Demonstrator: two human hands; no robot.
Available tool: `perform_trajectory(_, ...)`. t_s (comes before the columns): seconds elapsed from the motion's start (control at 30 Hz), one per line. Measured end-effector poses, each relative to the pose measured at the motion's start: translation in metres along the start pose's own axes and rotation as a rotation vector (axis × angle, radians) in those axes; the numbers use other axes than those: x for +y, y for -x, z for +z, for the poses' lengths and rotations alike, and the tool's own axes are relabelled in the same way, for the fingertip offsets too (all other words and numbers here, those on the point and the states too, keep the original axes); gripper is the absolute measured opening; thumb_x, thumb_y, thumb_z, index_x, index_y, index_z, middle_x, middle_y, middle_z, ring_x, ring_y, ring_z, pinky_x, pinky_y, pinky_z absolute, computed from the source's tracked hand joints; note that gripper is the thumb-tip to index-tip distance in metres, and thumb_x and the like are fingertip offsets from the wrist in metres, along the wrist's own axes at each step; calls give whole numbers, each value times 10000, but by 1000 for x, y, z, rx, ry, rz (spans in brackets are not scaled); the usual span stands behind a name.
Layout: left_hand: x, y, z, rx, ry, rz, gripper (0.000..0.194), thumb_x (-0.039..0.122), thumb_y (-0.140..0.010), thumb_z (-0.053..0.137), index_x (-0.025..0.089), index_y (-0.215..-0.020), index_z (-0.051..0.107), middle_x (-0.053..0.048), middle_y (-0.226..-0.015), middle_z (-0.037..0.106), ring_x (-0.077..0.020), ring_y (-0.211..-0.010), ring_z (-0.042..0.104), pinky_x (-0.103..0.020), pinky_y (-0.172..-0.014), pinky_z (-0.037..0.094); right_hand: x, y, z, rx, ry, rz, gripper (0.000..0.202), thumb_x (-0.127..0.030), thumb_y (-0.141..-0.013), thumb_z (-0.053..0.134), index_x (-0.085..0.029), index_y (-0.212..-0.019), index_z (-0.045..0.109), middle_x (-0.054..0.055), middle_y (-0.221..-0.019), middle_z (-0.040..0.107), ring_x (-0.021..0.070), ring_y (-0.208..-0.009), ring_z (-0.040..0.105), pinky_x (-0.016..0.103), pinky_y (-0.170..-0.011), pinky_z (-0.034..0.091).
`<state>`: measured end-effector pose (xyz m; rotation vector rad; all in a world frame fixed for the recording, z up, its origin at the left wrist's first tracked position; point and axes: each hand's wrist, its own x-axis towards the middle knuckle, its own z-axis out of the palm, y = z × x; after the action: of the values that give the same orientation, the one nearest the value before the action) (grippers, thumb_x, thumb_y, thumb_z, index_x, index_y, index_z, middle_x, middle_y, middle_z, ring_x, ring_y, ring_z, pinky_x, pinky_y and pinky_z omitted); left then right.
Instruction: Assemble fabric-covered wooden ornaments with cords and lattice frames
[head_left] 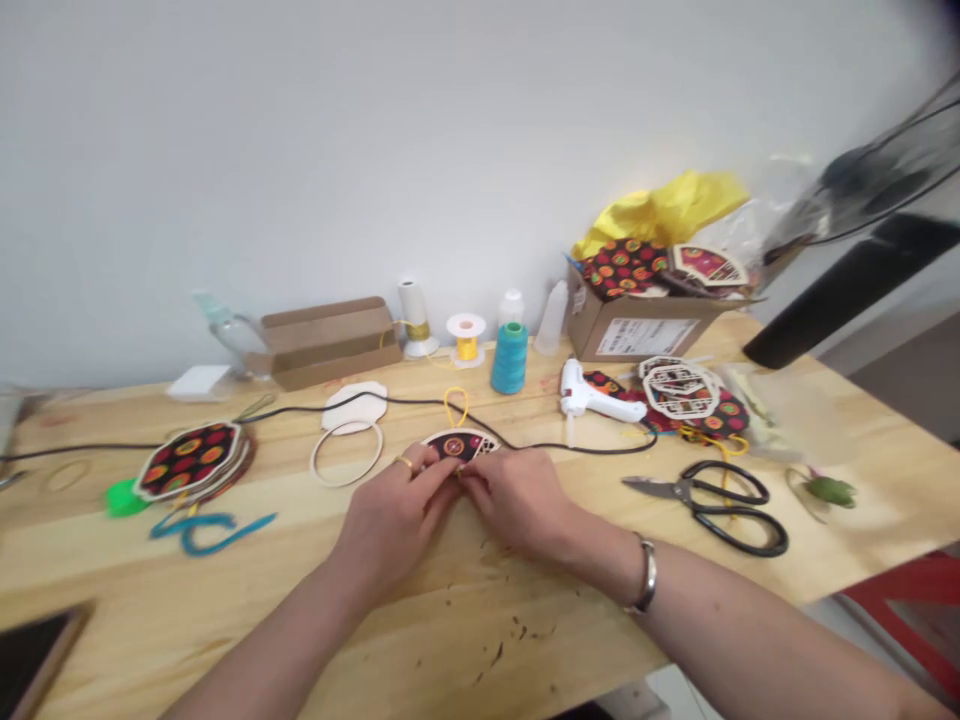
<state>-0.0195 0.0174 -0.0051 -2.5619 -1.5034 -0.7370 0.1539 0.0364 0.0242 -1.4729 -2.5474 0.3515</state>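
At the middle of the wooden table (300,620), my left hand (394,505) and my right hand (521,500) meet with their fingertips pinched together. Both are closed at the near edge of a fabric-covered ornament (459,443), dark with a patterned print and a pale cut-out frame. A yellow cord loop (455,405) sticks up from its far side. The fingers hide the ornament's lower part, and any small piece between them is out of sight. Left of my hands lie a pale ring (346,480) and a white scalloped panel (356,405).
Black scissors (705,505) and a white glue gun (596,395) lie to the right; its black cable (285,410) crosses the table. A stack of patterned panels (195,465) sits left. Behind stand a teal thread cone (510,360), a yellow cord spool (466,345) and a filled cardboard box (637,325).
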Motion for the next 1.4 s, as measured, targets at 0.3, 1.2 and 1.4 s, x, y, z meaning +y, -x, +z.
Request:
perform_trajectory(0.3, -3, 1, 8, 41, 163, -77, 185, 256, -883, 539, 262, -994, 687, 3, -914, 638, -125, -773, 631, -224, -639, 478, 2, -1, -1, 4, -117, 68, 273, -301, -911, 426, -227, -866, 686, 28, -871, 739, 187, -739, 656, 271, -581, 344)
perform_trajectory(1.2, 0, -3, 9, -6, 348, -236, 154, 194, -830, 591, 261, -877, 721, -4, -898, 665, -142, -827, 633, -274, -746, 508, 13, -5, 12, -2, -518, 104, 265, -295, -866, 484, -208, -738, 699, 5, -695, 702, 134, -596, 567, 235, -538, 339)
perform_trajectory(1.4, -1, -6, 9, -53, 415, -296, 134, 219, -819, 596, 261, -858, 717, -6, -977, 674, -156, -862, 634, -303, -789, 508, 26, -9, 5, 158, -562, 134, 303, -300, -897, 452, -176, -748, 686, 19, -700, 695, 143, -643, 584, 234, -585, 374)
